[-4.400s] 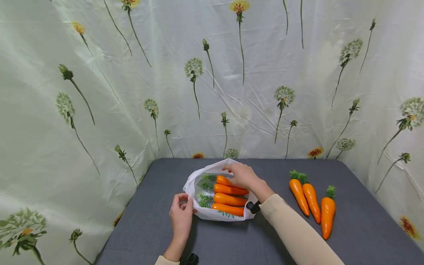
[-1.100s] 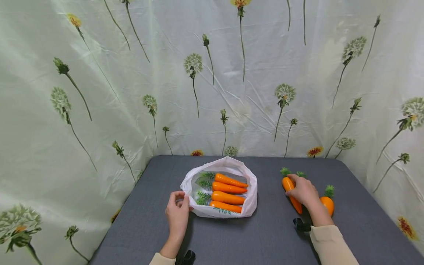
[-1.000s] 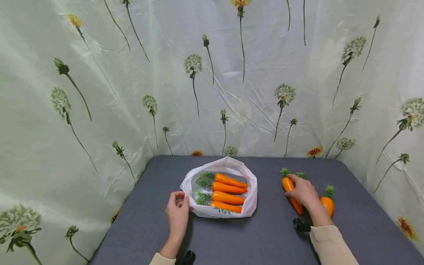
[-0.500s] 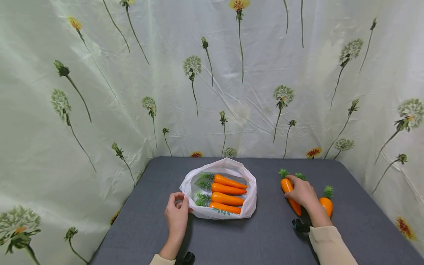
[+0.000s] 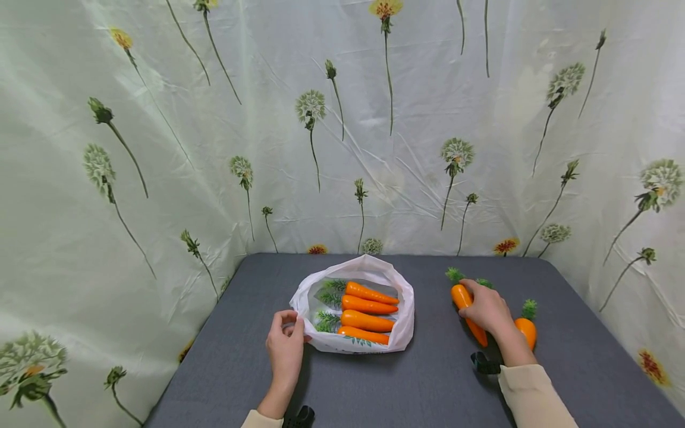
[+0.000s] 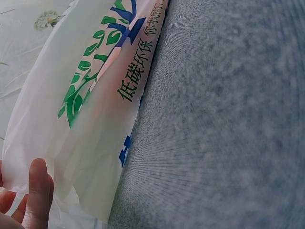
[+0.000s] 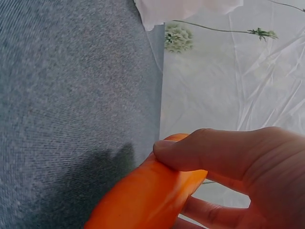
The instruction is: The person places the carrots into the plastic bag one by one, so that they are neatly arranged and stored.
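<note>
I have the left hand pinching the near-left rim of the white bag, and, at right, the right hand gripping a slanted carrot by its thick end, best held firmly, clear of the rightmost carrot.

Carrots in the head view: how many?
7 carrots: four in the bag, one gripped by the right hand, one mostly hidden by it, green top showing, one farther right.
</note>
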Tool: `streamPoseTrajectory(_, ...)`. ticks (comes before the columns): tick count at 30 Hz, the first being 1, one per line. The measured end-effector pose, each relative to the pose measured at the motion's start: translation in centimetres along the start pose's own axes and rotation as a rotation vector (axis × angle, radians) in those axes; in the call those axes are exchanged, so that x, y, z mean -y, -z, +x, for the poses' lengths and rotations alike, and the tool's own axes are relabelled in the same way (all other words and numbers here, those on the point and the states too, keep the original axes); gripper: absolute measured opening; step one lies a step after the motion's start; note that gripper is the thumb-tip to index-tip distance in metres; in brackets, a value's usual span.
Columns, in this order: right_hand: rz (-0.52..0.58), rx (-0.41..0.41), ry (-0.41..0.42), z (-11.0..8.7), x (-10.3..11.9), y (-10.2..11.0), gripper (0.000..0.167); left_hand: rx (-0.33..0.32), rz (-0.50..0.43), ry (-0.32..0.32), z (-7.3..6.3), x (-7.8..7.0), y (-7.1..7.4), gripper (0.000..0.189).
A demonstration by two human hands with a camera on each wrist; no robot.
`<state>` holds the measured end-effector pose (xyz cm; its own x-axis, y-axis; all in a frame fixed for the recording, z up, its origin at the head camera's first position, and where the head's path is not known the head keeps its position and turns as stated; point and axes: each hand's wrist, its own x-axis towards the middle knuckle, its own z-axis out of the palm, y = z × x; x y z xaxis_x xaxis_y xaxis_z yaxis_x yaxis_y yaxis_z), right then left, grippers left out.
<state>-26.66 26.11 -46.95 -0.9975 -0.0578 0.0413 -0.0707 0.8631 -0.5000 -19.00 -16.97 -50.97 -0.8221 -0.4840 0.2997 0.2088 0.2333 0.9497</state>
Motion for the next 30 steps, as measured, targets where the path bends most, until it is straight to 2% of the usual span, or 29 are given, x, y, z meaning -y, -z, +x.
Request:
streamPoseTrajectory(12, -0.011, -0.033, 0.024, 0.0, 1.3, 0.6, 0.071, -0.011, 0.018, -0.007, 0.0, 0.0, 0.0, 0.012)
streamPoseTrajectory(30, -0.010, -0.052, 0.092, 0.9, 4.8, 2.1, 0.071, -0.013, 0.018, -0.004, 0.0, 0.1, -0.2, 0.011)
